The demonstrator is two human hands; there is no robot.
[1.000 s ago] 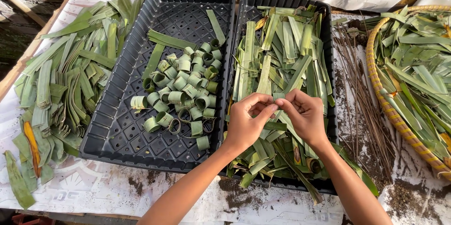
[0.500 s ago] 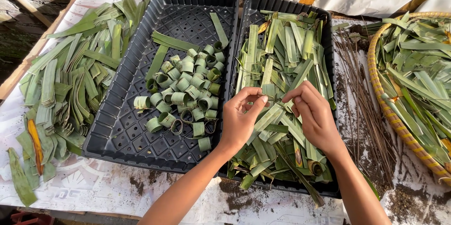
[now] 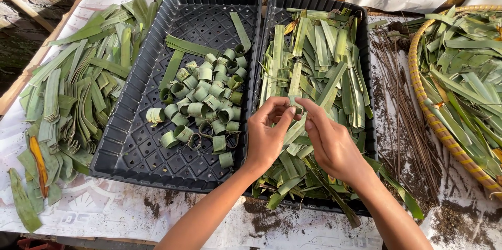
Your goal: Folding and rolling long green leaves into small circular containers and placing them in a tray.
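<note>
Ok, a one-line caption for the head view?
Both hands, left hand and right hand, pinch a leaf strip over the leaf-filled black tray.

A flat green palm-leaf strip (image 3: 296, 84), long and narrow with straight cut ends, stands nearly lengthwise over the heap of green cut leaf strips (image 3: 324, 67) that fills the right-hand black plastic perforated tray (image 3: 366, 124). Its lower end is pinched where the fingers (image 3: 286, 117) of both hands meet, and there it bends over into the start of a curl. The upper part lies flat on the heap, pale green and smooth, pointing toward the tray's far edge.
</note>
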